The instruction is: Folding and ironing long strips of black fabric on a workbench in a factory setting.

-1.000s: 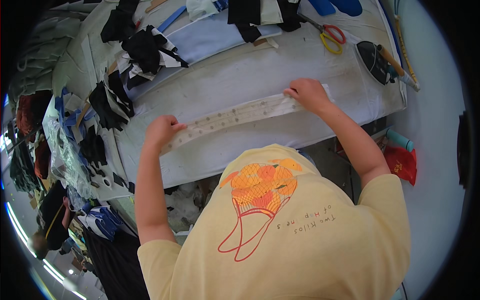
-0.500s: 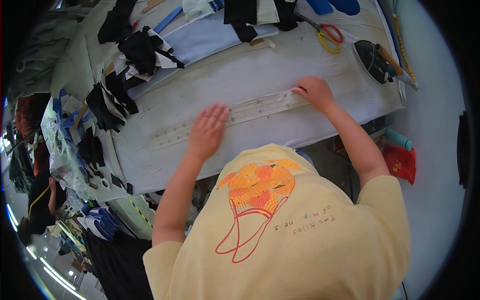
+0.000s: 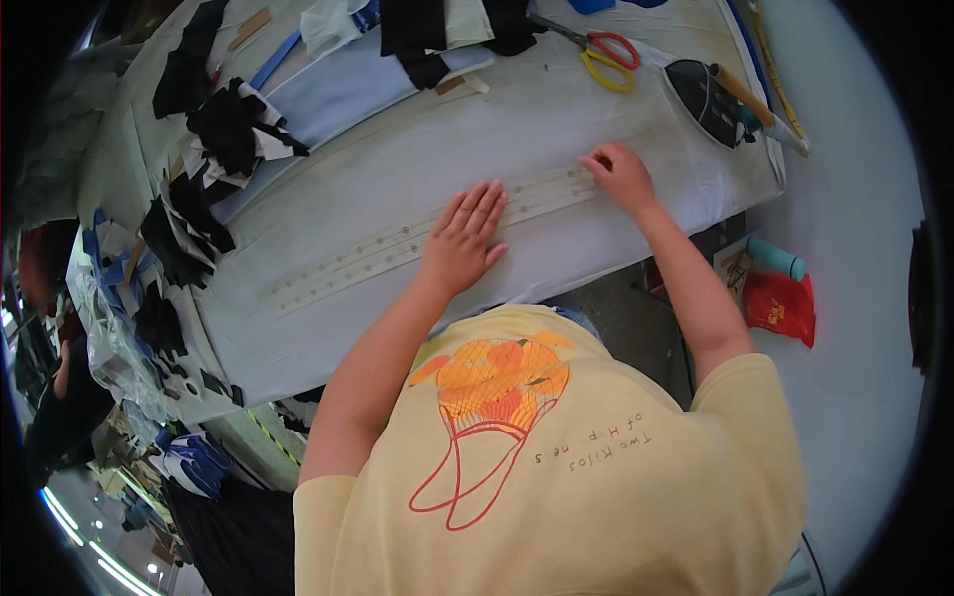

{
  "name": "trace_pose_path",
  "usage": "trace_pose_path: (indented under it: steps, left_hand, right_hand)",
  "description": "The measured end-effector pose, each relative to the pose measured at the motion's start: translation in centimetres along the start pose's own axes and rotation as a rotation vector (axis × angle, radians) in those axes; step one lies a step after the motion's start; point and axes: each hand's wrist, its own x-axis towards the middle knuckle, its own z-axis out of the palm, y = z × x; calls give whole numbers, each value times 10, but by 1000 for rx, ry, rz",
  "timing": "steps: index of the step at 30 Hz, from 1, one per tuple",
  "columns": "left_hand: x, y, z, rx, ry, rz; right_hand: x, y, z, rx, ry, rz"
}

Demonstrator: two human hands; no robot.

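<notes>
A long, narrow pale strip [image 3: 343, 260] with rows of small dark marks lies slantwise across the white cloth-covered table [image 3: 328, 338]. Flat on its middle rests my left hand [image 3: 465, 233], fingers stretched out and pointing away from me. My right hand [image 3: 621, 177] is closed at the strip's right end, thumb and fingers curled together in a pinch. Its fingers partly hide that end. What material the strip is made of, I cannot make out.
Scissors [image 3: 606, 60] with red and yellow handles lie beyond my right hand. An iron [image 3: 711, 104] stands at the far right. Black and white fabric pieces [image 3: 234, 129] and light blue cloth [image 3: 343, 89] lie at the far left. A red bag [image 3: 780, 306] sits beyond the table's right edge.
My left hand has slid right along the strip, nearer my right hand. The right hand stays at the strip's right end. The whole view has shifted slightly.
</notes>
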Motion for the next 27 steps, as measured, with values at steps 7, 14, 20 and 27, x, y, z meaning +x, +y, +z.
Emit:
trace_pose_path:
  steps: [7, 14, 20, 27]
  left_hand:
    - [44, 26, 9, -27, -4, 81]
    - [50, 36, 25, -12, 45, -33]
    - [-29, 5, 3, 83, 82, -322]
    - [-135, -54, -12, 168, 83, -664]
  right_hand:
    - [-28, 9, 44, -356, 542, -263]
    - [-52, -15, 61, -366, 183, -331]
    - [-52, 1, 46, -462, 178, -340]
    - [-52, 3, 46, -489, 168, -390]
